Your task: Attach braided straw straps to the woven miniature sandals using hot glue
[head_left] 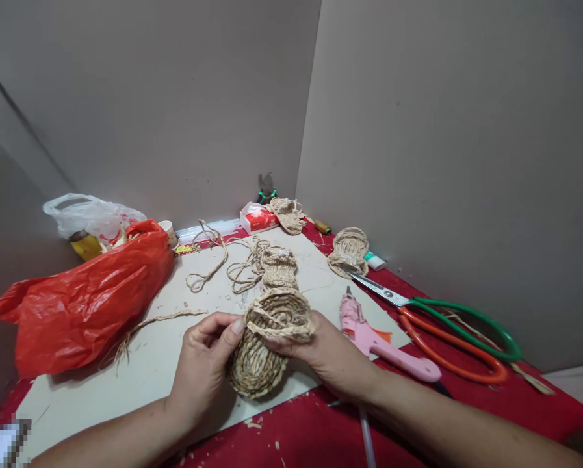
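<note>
A small woven straw sandal (266, 341) is held up over the beige board (125, 383) between both hands. My left hand (204, 364) pinches a twisted straw cord (174, 317) against the sandal's left rim with thumb and forefinger. My right hand (327, 354) grips the sandal's right side from underneath. The cord trails left across the board to a frayed end. A second woven sandal (279, 266) lies just behind, with loose cord (223, 260) coiled beside it.
A red plastic bag (86, 299) and a clear bag (93, 218) sit at the left. A pink glue gun (383, 344) and large scissors (447, 325) with green and orange handles lie at the right on the red cloth (466, 403). More woven pieces (349, 250), a red box (258, 219) and pliers (266, 188) are near the walls.
</note>
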Tool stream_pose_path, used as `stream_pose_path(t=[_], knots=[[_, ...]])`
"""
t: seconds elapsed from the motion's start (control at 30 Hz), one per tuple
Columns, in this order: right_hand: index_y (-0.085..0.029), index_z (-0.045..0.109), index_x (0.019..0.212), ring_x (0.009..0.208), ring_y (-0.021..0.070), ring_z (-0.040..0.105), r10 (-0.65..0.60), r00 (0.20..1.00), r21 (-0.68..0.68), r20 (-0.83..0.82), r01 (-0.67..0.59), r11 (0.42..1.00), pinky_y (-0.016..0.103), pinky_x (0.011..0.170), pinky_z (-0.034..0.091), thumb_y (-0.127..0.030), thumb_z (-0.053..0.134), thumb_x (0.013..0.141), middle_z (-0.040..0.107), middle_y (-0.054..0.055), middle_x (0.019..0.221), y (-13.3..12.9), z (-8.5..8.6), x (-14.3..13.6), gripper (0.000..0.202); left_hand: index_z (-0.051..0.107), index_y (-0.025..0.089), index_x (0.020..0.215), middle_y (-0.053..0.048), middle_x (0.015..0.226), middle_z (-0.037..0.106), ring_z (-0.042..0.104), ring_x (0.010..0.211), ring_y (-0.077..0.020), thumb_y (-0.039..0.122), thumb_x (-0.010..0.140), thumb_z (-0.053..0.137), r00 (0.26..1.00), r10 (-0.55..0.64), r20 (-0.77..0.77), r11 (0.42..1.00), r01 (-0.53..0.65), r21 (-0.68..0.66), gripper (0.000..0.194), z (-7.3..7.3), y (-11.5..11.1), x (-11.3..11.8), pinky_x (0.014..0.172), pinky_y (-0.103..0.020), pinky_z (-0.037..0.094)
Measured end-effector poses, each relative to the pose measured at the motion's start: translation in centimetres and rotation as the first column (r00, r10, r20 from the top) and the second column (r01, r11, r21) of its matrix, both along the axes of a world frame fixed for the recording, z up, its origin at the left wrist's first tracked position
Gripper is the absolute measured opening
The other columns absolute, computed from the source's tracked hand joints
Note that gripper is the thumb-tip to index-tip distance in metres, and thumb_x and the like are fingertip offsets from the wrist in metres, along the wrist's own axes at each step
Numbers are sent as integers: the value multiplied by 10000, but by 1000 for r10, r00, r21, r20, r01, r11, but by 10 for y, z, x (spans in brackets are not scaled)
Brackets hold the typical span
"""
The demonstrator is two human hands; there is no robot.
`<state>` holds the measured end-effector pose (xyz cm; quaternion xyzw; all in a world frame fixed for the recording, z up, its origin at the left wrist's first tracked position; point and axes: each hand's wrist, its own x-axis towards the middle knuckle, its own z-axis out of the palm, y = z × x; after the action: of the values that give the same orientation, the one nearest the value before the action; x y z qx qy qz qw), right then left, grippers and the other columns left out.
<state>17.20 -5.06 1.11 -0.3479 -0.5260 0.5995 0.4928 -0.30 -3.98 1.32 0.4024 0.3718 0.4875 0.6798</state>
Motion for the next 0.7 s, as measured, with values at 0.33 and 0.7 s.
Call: stream_pose_path(t=[0.33,0.7], knots=[[-180,714,994,898,184,666,-69,991,-57,-112,63,996,357,935,468,-376,778,681,736,23,940,2,-3,-11,375,688,200,1084,-62,988,735,675,841,-183,302,765,717,1000,0,-5,998,-1,-58,336,1,-1,1,776,-277,531],[-185,546,1276,1018,239,636,-342,490,267,802,217,939,387,862,527,-391,569,846,631,128,1206,-37,25,84,477,717,166,938,-27,825,749,663,718,-141,366,671,784,977,135,-167,991,-131,30,340,2,23,-9,657,-191,516]])
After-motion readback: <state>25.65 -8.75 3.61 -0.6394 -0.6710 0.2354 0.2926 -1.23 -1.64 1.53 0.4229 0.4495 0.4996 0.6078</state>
